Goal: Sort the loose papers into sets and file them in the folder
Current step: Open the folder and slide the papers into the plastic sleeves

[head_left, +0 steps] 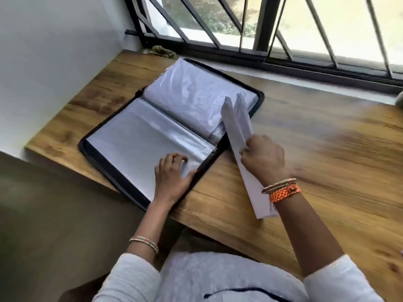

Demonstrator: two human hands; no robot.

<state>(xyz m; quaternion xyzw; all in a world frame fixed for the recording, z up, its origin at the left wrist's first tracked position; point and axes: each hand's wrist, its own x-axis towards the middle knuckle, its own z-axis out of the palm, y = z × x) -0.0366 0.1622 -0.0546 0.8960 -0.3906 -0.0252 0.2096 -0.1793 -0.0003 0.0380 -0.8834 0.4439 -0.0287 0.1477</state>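
No legible text, label, brand or number anywhere, papers (237,127) held on edge and blurred, folder (122,153) sleeves plain and glossy, dark marking on white garment (229,282) not readable

Long brown wooden table (305,131): smooth top with a marked grain, low satin sheen. Open dark zip folder (91,155): matt, cloth-like border; exact fabric cannot be told. Clear plastic sleeves (185,92) inside the folder: glossy, crinkled, catching window glare; the near sleeves lie flatter and smoother under the left hand (172,175). Sheaf of white papers (236,125) in the right hand (263,158): matt, smooth. Orange woven wristband (283,194): coarse threadwork; thin beaded bangles (279,184) beside it. White cloth sleeves (128,280): soft, matt. Black metal window grille (263,22): painted, slight gloss. White wall (54,51): matt, plain.
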